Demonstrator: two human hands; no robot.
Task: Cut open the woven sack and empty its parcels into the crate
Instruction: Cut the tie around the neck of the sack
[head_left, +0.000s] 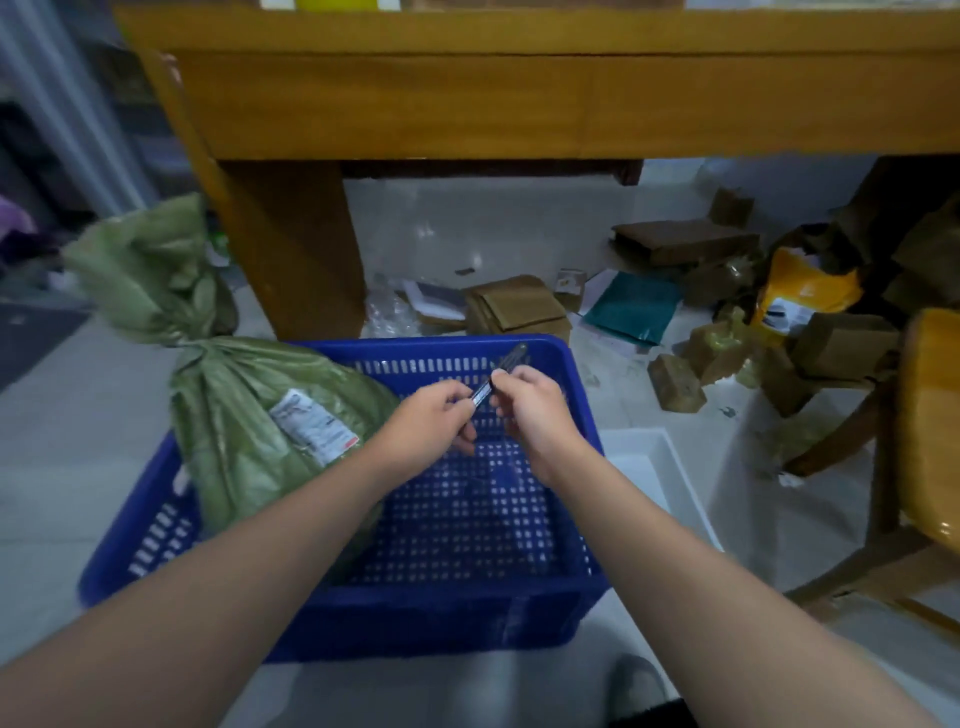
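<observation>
Two bare forearms reach over one blue crate (452, 618) on the floor. The left hand (434, 423) and right hand (532, 410) each pinch one small cutter (493, 382) between curled fingers. One tied green woven sack (244, 415) leans in the crate's left side; its one white label (314, 427) is too blurred to read.
</observation>
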